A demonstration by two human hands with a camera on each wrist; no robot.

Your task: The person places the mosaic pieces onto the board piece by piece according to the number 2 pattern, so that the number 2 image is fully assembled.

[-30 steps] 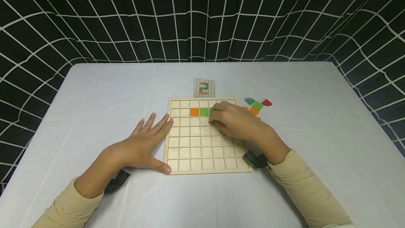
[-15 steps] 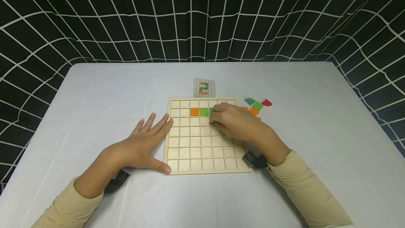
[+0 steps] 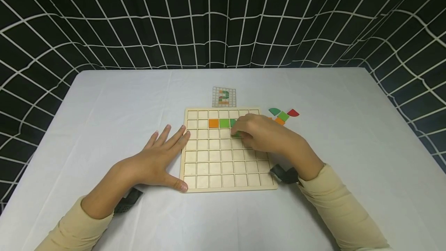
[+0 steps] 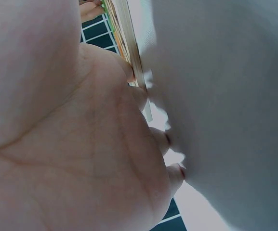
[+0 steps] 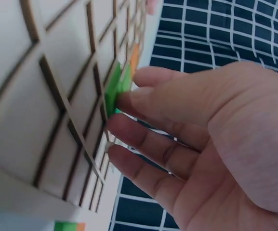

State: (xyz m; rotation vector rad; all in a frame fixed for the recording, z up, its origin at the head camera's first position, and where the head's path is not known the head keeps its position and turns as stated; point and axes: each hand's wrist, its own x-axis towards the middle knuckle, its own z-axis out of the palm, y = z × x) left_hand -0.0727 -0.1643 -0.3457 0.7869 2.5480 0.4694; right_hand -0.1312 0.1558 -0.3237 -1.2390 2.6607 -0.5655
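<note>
My left hand lies spread, its fingertips and thumb at the left edge of a wooden grid board. In the left wrist view its palm fills much of the picture. Over the board's upper right part is my right hand, its fingers loosely bent. Its fingertips touch a green tile in a cell of the third row. Above, in the second row, sit an orange square tile, a light green square tile and a darker green tile, partly covered by the right hand.
A small pattern card lies behind the board. Loose pieces lie right of it: a dark green piece, a red piece, a green square and orange tiles. The right hand partly hides this group.
My right hand has shifted slightly right and toward me, and more of the green tile shows between its thumb and index finger. The left hand has stayed in place.
</note>
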